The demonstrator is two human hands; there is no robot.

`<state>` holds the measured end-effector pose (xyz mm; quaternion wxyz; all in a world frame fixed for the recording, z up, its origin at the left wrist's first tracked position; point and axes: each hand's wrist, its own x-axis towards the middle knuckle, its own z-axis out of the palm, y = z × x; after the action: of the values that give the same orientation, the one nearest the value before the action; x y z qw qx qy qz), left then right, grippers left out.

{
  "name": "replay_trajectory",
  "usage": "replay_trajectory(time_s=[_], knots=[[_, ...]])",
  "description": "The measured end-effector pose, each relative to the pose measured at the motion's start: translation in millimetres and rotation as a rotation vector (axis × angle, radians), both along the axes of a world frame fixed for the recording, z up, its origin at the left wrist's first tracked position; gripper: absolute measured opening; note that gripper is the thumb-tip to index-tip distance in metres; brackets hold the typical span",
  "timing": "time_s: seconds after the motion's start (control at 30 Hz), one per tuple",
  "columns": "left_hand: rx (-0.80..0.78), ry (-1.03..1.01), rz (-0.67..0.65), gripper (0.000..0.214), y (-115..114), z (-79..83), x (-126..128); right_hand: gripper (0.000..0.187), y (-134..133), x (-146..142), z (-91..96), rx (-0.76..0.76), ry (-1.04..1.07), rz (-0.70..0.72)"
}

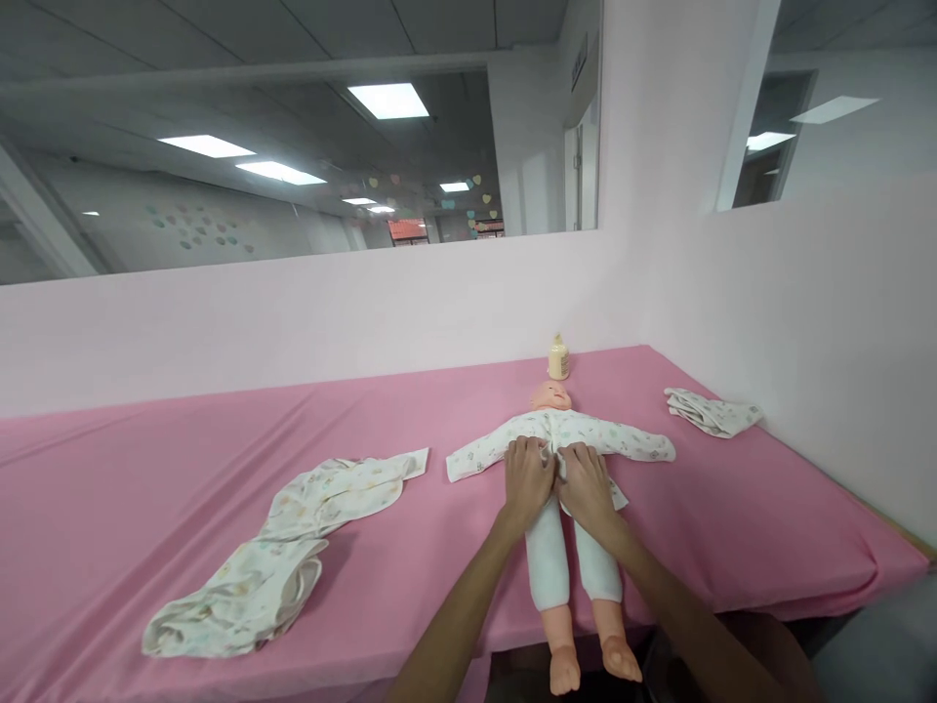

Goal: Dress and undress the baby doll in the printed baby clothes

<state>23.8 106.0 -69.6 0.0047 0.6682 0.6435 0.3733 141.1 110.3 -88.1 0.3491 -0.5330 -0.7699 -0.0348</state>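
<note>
A baby doll [562, 635] lies on its back, head toward the wall, its bare feet past the table's front edge. It wears a white patterned baby shirt [622, 437] with both sleeves spread wide, and plain white leggings [548, 561]. My left hand [528, 478] and my right hand [584, 480] sit side by side on the doll's belly. Their curled fingers grip the shirt's front edges, close together at the middle. What lies under the fingers is hidden. A corner of the shirt sticks out right of my right hand.
A pink cloth [410, 576] covers the table. To the left lies a crumpled patterned baby garment [270, 557]. A pale yellow pump bottle [558, 358] stands behind the doll's head. Folded patterned cloth [713, 412] rests at the right, by the wall [841, 342].
</note>
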Motion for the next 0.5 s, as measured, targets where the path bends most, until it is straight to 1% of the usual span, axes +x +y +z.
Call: replay_trajectory(time_s=[0.13,0.2,0.27,0.37,0.5], knots=[[-0.064,0.097,-0.075,0.018,-12.0,-5.6,-1.3,0.027,-16.8,4.1,-1.2,0.029,-0.092,-0.008],[-0.084,0.175,-0.075,0.018,-17.3,-7.1,-0.3,0.030,-23.5,4.9,-0.1,0.043,-0.166,-0.018],[-0.081,0.266,-0.063,0.016,-20.3,-7.3,1.1,0.030,-27.3,4.4,2.4,0.056,-0.252,-0.048],[-0.044,0.363,-0.047,0.019,-20.7,-7.5,1.6,0.026,-27.6,2.4,5.8,0.088,-0.340,-0.107],[0.001,0.343,-0.015,0.026,-18.4,-10.1,-0.6,0.025,-22.6,0.1,7.2,0.097,-0.356,-0.127]])
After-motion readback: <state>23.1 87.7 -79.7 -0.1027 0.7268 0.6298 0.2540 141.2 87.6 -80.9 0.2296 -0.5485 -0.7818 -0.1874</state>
